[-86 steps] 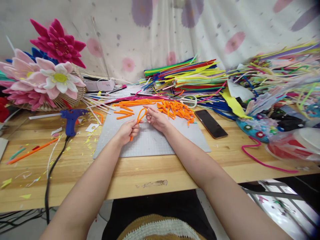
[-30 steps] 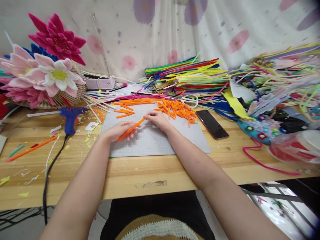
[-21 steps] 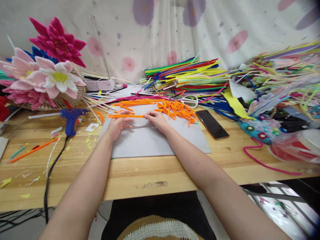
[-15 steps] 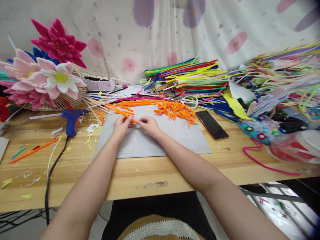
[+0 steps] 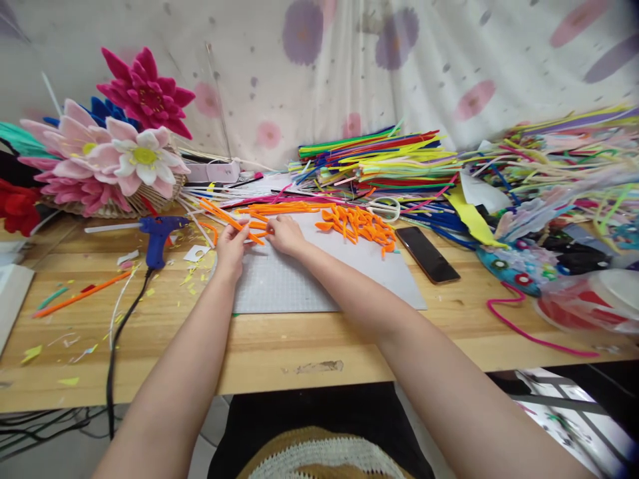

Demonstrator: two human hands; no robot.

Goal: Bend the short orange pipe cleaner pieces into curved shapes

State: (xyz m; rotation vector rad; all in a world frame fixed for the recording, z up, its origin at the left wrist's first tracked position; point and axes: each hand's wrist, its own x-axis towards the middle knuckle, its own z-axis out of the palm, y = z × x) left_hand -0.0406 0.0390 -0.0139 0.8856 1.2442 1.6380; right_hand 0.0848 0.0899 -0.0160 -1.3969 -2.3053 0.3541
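My left hand (image 5: 231,250) is closed on orange pipe cleaners (image 5: 218,213), which slant from upper left down to the right across its fingertips. Close beside it, my right hand (image 5: 284,235) has its fingers pinched at an orange piece; its fingertips are partly hidden. Both hands are over the upper left part of a grey cutting mat (image 5: 294,286). Behind them lies a row of straight orange pipe cleaners (image 5: 284,207). On the mat's right side sits a pile of bent, looped orange pieces (image 5: 357,225).
A blue glue gun (image 5: 156,236) with a black cord lies left, near yellow scraps. Right of the mat are a phone (image 5: 427,255) and a pink pipe cleaner (image 5: 529,324). White-handled scissors (image 5: 384,207) and coloured pipe cleaner bundles (image 5: 399,159) lie behind; fuzzy flowers (image 5: 144,156) stand back left.
The view has turned slightly left. Both hands have shifted left and a little away from me, and the orange pipe cleaners in my left hand now point up to the left.
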